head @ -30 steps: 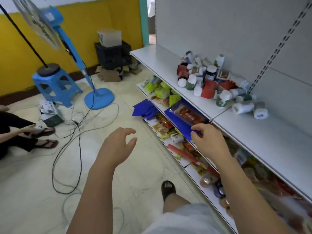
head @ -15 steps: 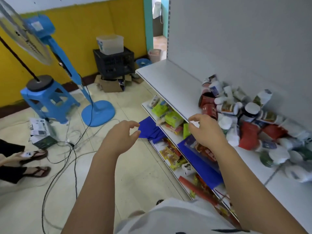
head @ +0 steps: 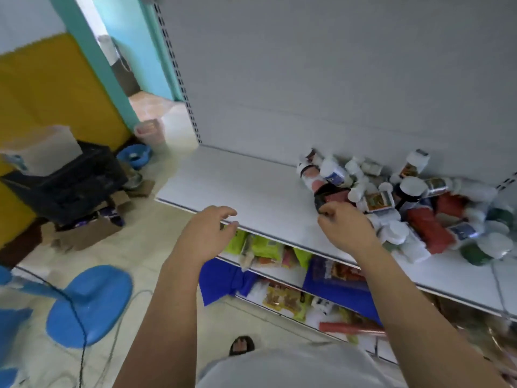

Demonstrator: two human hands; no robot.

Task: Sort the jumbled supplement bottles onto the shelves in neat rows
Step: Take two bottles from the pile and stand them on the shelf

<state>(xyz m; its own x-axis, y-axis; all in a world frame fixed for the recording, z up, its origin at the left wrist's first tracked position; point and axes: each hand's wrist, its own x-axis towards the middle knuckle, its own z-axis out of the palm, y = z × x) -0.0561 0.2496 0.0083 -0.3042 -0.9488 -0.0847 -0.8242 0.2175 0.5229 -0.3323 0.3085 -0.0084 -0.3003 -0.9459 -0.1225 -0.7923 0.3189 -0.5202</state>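
On the head camera I see the supplement bottles (head: pixel 405 208) heaped in a jumble on the right of the top shelf (head: pixel 237 186), against its back panel. My left hand (head: pixel 207 236) hovers at the shelf's front edge, fingers loosely curled and empty. My right hand (head: pixel 347 231) curls at a black-capped red bottle (head: pixel 338 197) at the pile's near edge. The blur hides whether it pinches the bottle.
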